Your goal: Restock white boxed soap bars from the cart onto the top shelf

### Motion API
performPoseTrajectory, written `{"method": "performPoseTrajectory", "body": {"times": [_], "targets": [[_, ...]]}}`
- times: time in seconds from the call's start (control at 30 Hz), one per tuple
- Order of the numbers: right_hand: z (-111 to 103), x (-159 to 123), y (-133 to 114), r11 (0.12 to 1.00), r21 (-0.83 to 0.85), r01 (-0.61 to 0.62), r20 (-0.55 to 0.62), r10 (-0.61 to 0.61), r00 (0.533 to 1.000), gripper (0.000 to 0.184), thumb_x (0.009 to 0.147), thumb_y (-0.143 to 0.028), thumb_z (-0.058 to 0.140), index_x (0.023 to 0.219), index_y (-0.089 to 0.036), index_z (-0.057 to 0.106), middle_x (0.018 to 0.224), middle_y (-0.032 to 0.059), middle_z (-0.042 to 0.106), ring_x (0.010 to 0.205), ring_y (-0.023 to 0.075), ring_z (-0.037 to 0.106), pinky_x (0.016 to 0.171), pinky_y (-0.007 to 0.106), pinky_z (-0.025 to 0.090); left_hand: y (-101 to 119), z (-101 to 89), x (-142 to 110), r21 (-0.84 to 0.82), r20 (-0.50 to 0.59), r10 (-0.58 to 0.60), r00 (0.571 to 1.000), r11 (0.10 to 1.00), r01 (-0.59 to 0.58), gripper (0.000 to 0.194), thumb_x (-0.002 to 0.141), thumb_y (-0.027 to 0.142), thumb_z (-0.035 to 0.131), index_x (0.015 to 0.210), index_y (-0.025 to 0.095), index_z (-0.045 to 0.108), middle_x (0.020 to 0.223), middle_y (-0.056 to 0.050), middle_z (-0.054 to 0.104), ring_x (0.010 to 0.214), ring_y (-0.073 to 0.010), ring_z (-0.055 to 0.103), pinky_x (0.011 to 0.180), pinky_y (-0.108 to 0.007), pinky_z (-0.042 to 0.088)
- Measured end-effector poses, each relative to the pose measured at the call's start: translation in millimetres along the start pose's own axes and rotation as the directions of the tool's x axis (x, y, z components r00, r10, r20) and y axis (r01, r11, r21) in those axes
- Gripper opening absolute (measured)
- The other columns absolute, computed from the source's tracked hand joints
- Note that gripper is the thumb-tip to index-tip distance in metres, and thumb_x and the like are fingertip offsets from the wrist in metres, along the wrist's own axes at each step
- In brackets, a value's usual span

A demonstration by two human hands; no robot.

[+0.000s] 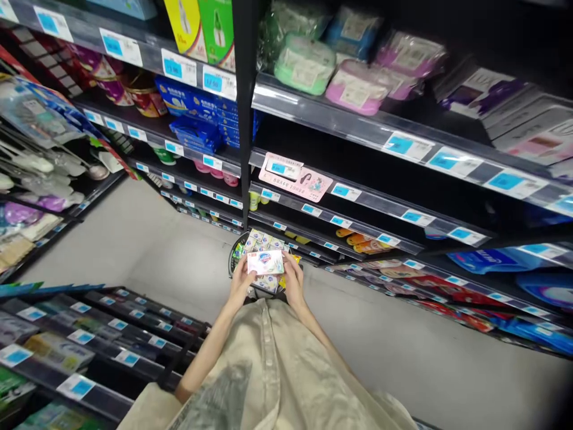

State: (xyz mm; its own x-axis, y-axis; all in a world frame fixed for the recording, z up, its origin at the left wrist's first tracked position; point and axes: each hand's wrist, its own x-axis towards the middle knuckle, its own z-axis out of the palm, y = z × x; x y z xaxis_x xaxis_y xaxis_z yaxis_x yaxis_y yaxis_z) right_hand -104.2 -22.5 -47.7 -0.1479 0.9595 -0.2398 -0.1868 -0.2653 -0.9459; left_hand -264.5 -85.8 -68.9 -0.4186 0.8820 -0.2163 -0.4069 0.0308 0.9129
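Between both hands I hold a white soap box [265, 263] with a blue and red logo, label side up. My left hand [242, 278] grips its left end, with the thumb at the near edge. At the right end, my right hand [292, 275] is closed on the same box. Beneath the box stands a black basket [231, 254] with several similar soap boxes [268, 241] in it. Some yellow and green packs also show at the basket's sides. The hands partly cover the basket's contents.
A shelf unit [313, 116] rises in front, with pastel soap dishes [304, 64] on top and a pink sign [295, 177] below. Blue boxes [197, 113] sit on the left shelves. Another shelf [80, 337] stands close at the lower left. Grey floor [147, 239] runs between them.
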Motion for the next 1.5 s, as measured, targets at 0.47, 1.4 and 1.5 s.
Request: {"method": "performPoseTrajectory", "body": {"times": [0.47,1.4,1.5], "targets": [[0.5,-16.0,-10.0,0.996,0.059,0.063,0.207,-0.074,0.976,0.087,0.064,-0.055,0.098,0.14,-0.029,0.065,0.12,0.0083,0.068,0.087,0.0216,0.065,0.062,0.03,0.053,-2.4,-11.7,-9.0,0.009,0.02,0.074,0.997,0.997,-0.074,0.078,0.076,0.072,0.087,0.132,0.02,0.072,0.136,-0.015,0.07,0.123,-0.0332,0.066,0.098,-0.039,0.056],[16.1,-35.1,-69.6,0.805,-0.28,0.523,0.485,-0.351,0.801,0.07,0.071,-0.032,0.085,0.136,-0.028,0.057,0.124,0.0101,0.068,0.106,0.0275,0.062,0.093,0.042,0.054,-3.6,-1.8,-35.9,0.084,0.25,-0.072,0.966,0.995,0.052,0.087,0.051,0.061,0.104,0.12,0.019,0.071,0.119,-0.014,0.074,0.115,-0.0379,0.069,0.105,-0.051,0.055],[0.8,-26.1,-67.7,0.886,-0.193,0.423,0.466,-0.296,0.834,0.065,0.071,-0.047,0.084,0.126,-0.027,0.055,0.122,0.0104,0.064,0.105,0.0278,0.062,0.089,0.041,0.053,11.4,-3.0,-27.6,0.081,0.206,0.083,0.975,0.991,-0.102,0.087,0.051,0.059,0.105,0.119,0.02,0.066,0.12,-0.012,0.069,0.113,-0.0329,0.066,0.101,-0.044,0.054]]}}
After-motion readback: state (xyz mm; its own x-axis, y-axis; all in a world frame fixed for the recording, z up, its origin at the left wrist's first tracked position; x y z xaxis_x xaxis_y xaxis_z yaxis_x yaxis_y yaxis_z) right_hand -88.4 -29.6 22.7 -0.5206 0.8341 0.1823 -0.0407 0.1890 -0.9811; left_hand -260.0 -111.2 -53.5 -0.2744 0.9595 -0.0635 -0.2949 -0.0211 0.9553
